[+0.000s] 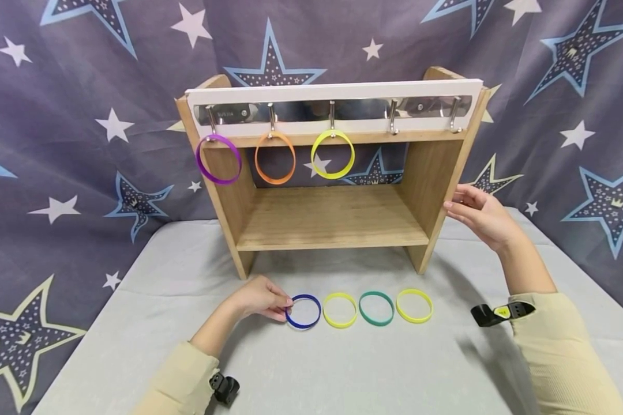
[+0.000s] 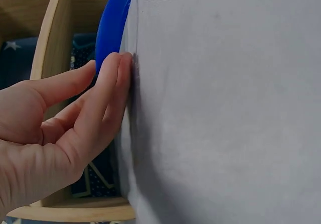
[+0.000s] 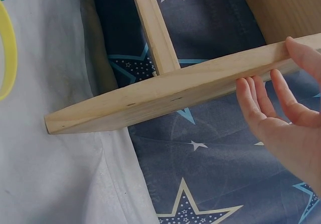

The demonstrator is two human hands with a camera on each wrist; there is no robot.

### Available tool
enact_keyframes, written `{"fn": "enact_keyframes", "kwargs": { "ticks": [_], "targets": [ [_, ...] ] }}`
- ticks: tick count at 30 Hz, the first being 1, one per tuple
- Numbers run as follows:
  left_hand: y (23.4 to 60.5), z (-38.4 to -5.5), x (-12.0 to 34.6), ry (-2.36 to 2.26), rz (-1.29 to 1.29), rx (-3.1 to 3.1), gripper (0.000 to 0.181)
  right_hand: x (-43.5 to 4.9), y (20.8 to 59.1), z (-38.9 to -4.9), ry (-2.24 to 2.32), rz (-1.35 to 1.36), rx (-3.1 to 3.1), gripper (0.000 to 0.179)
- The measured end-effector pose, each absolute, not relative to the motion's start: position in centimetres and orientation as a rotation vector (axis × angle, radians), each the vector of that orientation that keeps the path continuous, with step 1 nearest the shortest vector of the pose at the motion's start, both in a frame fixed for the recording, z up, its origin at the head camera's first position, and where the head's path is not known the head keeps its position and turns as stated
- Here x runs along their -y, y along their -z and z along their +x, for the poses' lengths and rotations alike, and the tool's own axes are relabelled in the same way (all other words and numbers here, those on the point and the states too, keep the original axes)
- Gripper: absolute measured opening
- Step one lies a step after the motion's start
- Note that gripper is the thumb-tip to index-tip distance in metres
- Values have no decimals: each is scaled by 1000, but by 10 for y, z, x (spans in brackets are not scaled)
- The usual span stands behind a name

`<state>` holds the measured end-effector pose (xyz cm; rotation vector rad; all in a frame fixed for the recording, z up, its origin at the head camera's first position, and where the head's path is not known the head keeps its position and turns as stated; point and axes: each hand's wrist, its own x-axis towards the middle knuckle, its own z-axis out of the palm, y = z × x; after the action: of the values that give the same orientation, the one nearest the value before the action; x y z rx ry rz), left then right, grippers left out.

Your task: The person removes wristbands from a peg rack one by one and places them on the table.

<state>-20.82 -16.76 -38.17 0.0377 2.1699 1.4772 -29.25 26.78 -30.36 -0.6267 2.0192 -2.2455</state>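
Note:
My left hand (image 1: 262,298) pinches the left edge of a dark blue silicone wristband (image 1: 303,327) lying on the table. In the left wrist view, thumb and fingertips sit on either side of the blue band's edge. Right of it lie a yellow wristband (image 1: 340,327), a green one (image 1: 376,324) and another yellow one (image 1: 415,321), in a row. My right hand (image 1: 480,216) touches the right side panel (image 3: 150,96) of a wooden shelf, its thumb on the front edge and its fairly straight fingers against the outer face.
Along the shelf's top runs a metal hook rail (image 1: 360,109) with several hooks. A purple band (image 1: 220,181), an orange band (image 1: 275,181) and a yellow band (image 1: 333,175) hang from the three left hooks. Behind stands a star-patterned curtain (image 1: 83,173); grey cloth (image 1: 342,374) covers the table.

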Motion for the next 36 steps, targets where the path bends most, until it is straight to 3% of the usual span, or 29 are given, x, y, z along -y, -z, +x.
{"fn": "enact_keyframes", "kwargs": {
  "ticks": [16,27,36],
  "targets": [
    [361,-203,164,-1325,47,-2424,27,-268,304,-290,2249,-621,-2004,31],
    [342,-210,152,-1228,257,-2801,25,-268,301,-289,2237,-619,-2023,30],
    [307,-209,133,-1433,405,-2843,28,-267,301,-289,2236,-604,-2018,31]
  ]
}}
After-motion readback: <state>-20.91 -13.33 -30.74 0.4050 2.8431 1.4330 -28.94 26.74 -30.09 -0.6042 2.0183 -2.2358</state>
